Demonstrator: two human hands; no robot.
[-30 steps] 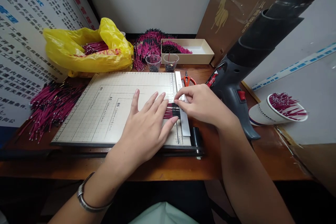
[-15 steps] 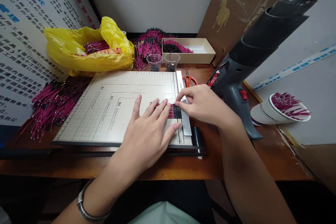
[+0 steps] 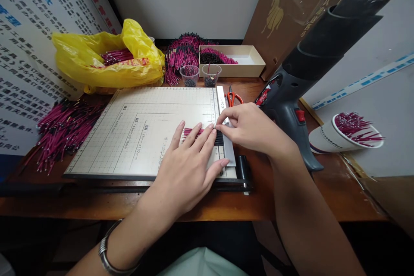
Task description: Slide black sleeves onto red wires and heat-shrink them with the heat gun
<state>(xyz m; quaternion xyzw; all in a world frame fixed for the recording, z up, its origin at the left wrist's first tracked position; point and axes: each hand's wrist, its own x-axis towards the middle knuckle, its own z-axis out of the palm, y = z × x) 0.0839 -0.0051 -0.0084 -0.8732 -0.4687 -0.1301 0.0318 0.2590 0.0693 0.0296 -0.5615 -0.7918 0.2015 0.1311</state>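
Note:
A row of thin magenta wires with black ends (image 3: 219, 139) lies side by side across the right part of a paper trimmer's gridded board (image 3: 97, 151). The black ends reach the pale metal strip (image 3: 230, 155) along the board's right edge. My left hand (image 3: 183, 174) lies flat over the wires, fingers spread, covering much of them. At the far side of the row, my right hand (image 3: 250, 127) pinches thumb and index finger together by the wire ends, beside the strip. Whatever is between those fingertips is too small and hidden to make out.
Loose wires (image 3: 64, 133) are heaped left of the board. Behind it stand a yellow bag (image 3: 106, 71), two clear cups (image 3: 189, 76) and a cardboard tray (image 3: 250, 69). Orange-handled pliers (image 3: 230, 97), a heat gun (image 3: 296, 95) and a paper cup of wires (image 3: 323, 138) are on the right.
My left hand has shifted slightly to the right over the wires, uncovering more of their magenta part on the left. My right hand stays pinched in nearly the same place.

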